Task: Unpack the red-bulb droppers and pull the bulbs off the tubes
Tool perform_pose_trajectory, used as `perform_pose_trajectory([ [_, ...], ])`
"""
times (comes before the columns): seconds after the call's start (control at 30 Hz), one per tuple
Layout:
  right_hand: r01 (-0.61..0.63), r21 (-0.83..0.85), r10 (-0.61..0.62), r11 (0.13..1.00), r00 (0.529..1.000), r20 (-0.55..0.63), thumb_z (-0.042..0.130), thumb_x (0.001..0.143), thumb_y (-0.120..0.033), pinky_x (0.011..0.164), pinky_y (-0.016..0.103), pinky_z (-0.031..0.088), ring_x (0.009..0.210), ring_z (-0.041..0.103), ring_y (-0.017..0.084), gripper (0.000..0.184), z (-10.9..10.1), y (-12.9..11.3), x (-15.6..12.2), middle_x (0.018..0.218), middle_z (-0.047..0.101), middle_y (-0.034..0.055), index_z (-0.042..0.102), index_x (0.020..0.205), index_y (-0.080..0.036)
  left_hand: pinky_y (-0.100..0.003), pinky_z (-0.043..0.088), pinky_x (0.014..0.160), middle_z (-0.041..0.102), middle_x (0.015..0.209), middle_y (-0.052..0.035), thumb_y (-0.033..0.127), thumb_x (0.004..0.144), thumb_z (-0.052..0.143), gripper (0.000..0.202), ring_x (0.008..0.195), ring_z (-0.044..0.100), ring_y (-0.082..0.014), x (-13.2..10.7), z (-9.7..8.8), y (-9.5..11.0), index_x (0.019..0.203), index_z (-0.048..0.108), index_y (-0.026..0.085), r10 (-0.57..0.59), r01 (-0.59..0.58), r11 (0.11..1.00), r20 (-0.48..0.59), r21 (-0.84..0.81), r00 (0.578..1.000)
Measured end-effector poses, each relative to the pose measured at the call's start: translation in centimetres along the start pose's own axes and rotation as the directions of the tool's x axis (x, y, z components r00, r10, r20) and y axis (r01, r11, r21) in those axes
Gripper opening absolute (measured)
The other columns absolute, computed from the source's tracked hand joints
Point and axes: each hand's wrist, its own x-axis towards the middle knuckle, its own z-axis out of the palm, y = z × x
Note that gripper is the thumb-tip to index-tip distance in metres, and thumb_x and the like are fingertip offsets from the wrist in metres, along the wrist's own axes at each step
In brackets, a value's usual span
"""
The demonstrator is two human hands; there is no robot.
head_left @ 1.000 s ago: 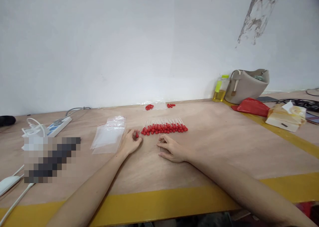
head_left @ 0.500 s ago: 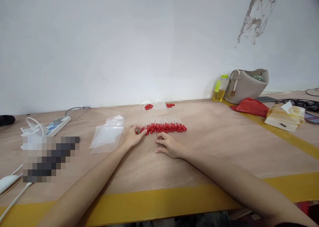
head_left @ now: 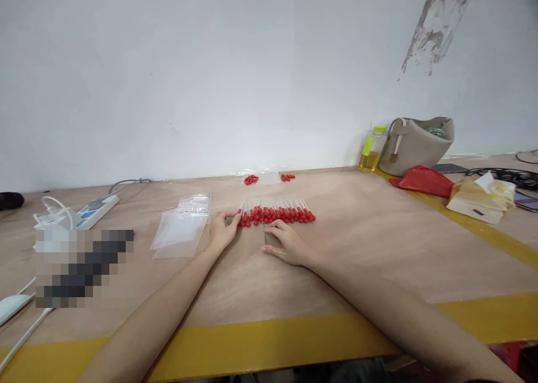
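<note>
Red-headed sticks (head_left: 279, 215) with thin pale stems lie in a dense row, heads toward me and stems toward the wall. At the row's left end is my left hand (head_left: 222, 229), its thumb tip against the outermost red head and a small gap between thumb and forefinger. My right hand (head_left: 288, 244) rests just in front of the row's middle, fingers bent, thumb and forefinger apart. A thin dark line shows by its fingertips; I cannot tell what it is. Beside my left hand lie overlapping clear zip bags (head_left: 180, 229).
Two small red piles (head_left: 251, 180) lie near the wall with clear plastic between them. At left is a power strip (head_left: 98, 212) with cables. A bottle (head_left: 370, 150), a grey bag (head_left: 416, 144), a red pouch (head_left: 424, 181) and a crumpled wrapper (head_left: 481, 198) occupy the right.
My left hand has shifted slightly left, exposing more of the row's left end, where red heads now show gaps. My right hand has barely moved.
</note>
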Motion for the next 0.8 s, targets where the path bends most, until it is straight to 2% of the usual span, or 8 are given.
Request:
perform_pose_trajectory([
  [0.17,-0.029,-0.038,0.021,0.999,0.983,-0.183,0.054,0.080,-0.032,0.082,0.035,0.045,0.093,0.050,0.018,0.030,-1.0,0.3,-0.2,0.099,0.049,0.0085,0.052,0.106,-0.018,-0.029,0.043,0.076,0.058,0.098,-0.0067,0.040,0.078,0.046,0.030,0.092,0.054,-0.0193,-0.4,-1.2,0.8,0.092,0.058,0.016,0.008,-0.014,0.999,-0.116,-0.051,0.993],
  [0.27,-0.074,-0.134,0.032,0.988,0.955,-0.294,0.055,0.078,-0.034,0.088,0.039,0.042,0.102,0.046,0.022,0.043,-2.4,0.8,-0.5,0.108,0.045,0.0112,0.045,0.116,-0.018,-0.026,0.043,0.075,0.060,0.094,-0.0039,0.038,0.080,0.046,0.027,0.088,0.056,-0.0167,-1.4,-2.2,2.0,0.094,0.056,0.018,0.162,-0.161,0.978,-0.006,-0.136,0.987],
  [0.33,-0.079,-0.218,0.001,0.973,0.941,-0.337,0.057,0.075,-0.038,0.090,0.042,0.040,0.109,0.042,0.026,0.055,-3.2,1.1,-0.8,0.117,0.040,0.0135,0.039,0.124,-0.019,-0.027,0.044,0.074,0.062,0.091,-0.0035,0.037,0.080,0.046,0.024,0.086,0.056,-0.0170,-2.3,-2.6,2.7,0.092,0.056,0.019,0.286,-0.263,0.949,0.125,-0.173,0.950],
  [0.4,-0.057,-0.296,-0.043,0.953,0.946,-0.321,0.059,0.074,-0.043,0.091,0.044,0.037,0.111,0.040,0.027,0.061,-3.6,1.3,-1.2,0.123,0.039,0.0139,0.039,0.126,-0.020,-0.029,0.043,0.077,0.062,0.092,-0.0035,0.035,0.082,0.046,0.022,0.087,0.056,-0.0178,-3.1,-2.5,3.1,0.092,0.057,0.019,0.391,-0.358,0.917,0.217,-0.177,0.894],
  [0.5,0.000,-0.348,-0.079,0.937,0.974,-0.212,0.057,0.076,-0.044,0.090,0.043,0.033,0.103,0.046,0.024,0.050,-3.3,1.4,-1.7,0.111,0.053,0.0106,0.049,0.120,-0.022,-0.035,0.037,0.088,0.062,0.096,-0.0043,0.032,0.083,0.045,0.020,0.093,0.054,-0.0191,-4.1,-1.8,2.9,0.094,0.057,0.020,0.502,-0.474,0.865,0.251,-0.166,0.828],
  [0.57,0.024,-0.348,-0.078,0.937,0.987,-0.144,0.054,0.080,-0.042,0.089,0.042,0.030,0.094,0.050,0.021,0.038,-2.8,1.5,-1.9,0.095,0.061,0.0075,0.055,0.112,-0.023,-0.038,0.033,0.092,0.062,0.098,-0.0048,0.031,0.084,0.045,0.020,0.096,0.053,-0.0197,-4.4,-1.4,2.7,0.095,0.057,0.021,0.528,-0.506,0.849,0.273,-0.153,0.804],
  [0.67,0.026,-0.345,-0.065,0.938,0.993,-0.101,0.049,0.084,-0.036,0.087,0.039,0.027,0.080,0.051,0.016,0.024,-2.1,1.3,-1.8,0.077,0.063,0.0040,0.063,0.098,-0.023,-0.038,0.033,0.091,0.062,0.096,-0.0048,0.030,0.084,0.044,0.020,0.094,0.053,-0.0195,-4.7,-1.4,2.7,0.094,0.059,0.021,0.555,-0.534,0.831,0.304,-0.157,0.774],
  [0.8,0.022,-0.335,-0.055,0.942,0.995,-0.088,0.043,0.088,-0.031,0.084,0.036,0.026,0.074,0.051,0.014,0.024,-1.8,0.6,-1.6,0.073,0.064,0.0032,0.065,0.084,-0.020,-0.037,0.034,0.089,0.063,0.097,-0.0051,0.033,0.082,0.048,0.023,0.093,0.052,-0.0193,-4.9,-1.7,3.1,0.098,0.059,0.022,0.606,-0.592,0.792,0.308,-0.148,0.733],
])
